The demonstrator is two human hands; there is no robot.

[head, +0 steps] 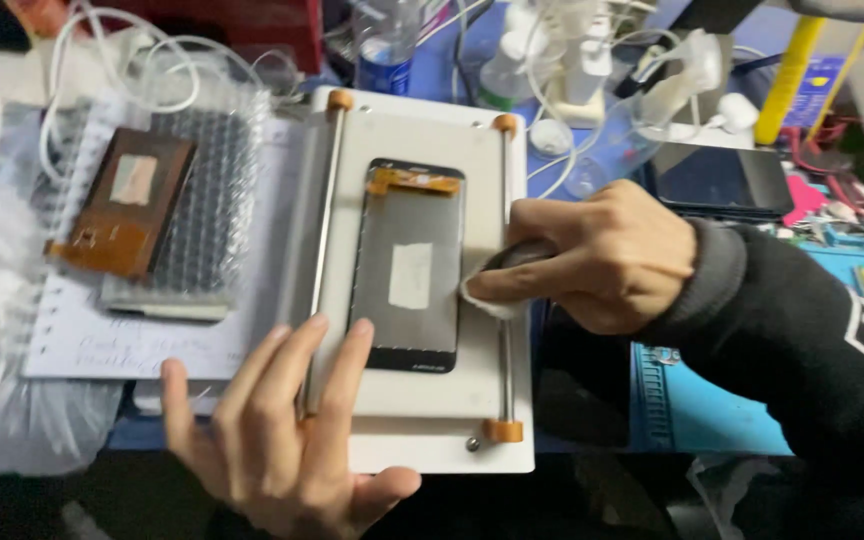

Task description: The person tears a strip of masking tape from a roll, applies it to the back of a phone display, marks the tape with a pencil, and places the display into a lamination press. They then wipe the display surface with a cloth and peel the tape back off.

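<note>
A phone screen panel [407, 265] lies face down on a white flat machine plate [422, 125], with an orange flex strip at its top and a white sticker in its middle. My right hand [597, 255] is closed on a small white wad of cloth [492, 297] pressed against the panel's right edge. My left hand [277, 435] lies flat with fingers spread on the plate's lower left, fingertips beside the panel's bottom left corner. Two metal rods [505, 270] with orange ends run along the plate's sides.
A second screen panel [127, 205] rests on bubble wrap and a notebook at left. White cables [132, 60], a plastic bottle [384, 40] and chargers crowd the back. A dark phone [720, 180] and a blue work mat [712, 400] with tools lie at right.
</note>
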